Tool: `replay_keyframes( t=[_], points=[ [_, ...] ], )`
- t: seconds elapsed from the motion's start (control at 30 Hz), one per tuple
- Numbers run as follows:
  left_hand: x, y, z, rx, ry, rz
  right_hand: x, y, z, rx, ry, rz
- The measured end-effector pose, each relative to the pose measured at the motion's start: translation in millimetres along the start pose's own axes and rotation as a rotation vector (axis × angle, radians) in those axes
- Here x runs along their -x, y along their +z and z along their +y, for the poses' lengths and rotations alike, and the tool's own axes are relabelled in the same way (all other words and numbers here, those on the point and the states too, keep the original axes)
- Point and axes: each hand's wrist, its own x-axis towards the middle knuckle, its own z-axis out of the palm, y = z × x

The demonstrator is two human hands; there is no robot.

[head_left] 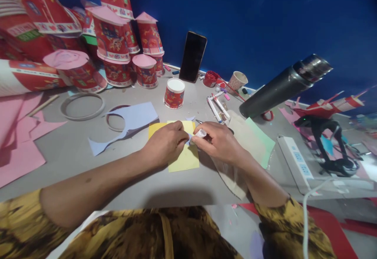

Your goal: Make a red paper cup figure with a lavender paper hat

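Above yellow paper (184, 161), my two hands meet close together. My left hand (167, 142) pinches a small blue paper piece (188, 139) at its fingertips. A small white tube (201, 133) is gripped in my right hand (219, 140), its near end at the blue piece; the tube's exact kind is not clear. Just behind the hands stands a short red paper cup (174, 94) with its white base up. To the left lies a cut sheet of blue paper (135, 119).
Red cup towers with pink paper roofs (112, 35) crowd the back left. A phone (193, 56) leans on the blue wall. Markers (216, 107), a dark thermos (277, 84), a cloth (235, 176), green paper (262, 141) and a power strip (296, 162) occupy the right. Pink paper (20, 157) lies left.
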Motion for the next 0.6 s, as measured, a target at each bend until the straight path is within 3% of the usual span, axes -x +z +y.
replay_keyframes(
  t=[0.3,0.6],
  points=[
    [0.5,1.6,-0.2,-0.005,-0.001,0.003,8.4,-22.1,-0.2,0.01,0.184,0.09],
    [-2.0,-1.1,2.5,-0.025,-0.034,-0.033,-0.1,14.0,2.2,0.048,0.012,0.034]
  ],
)
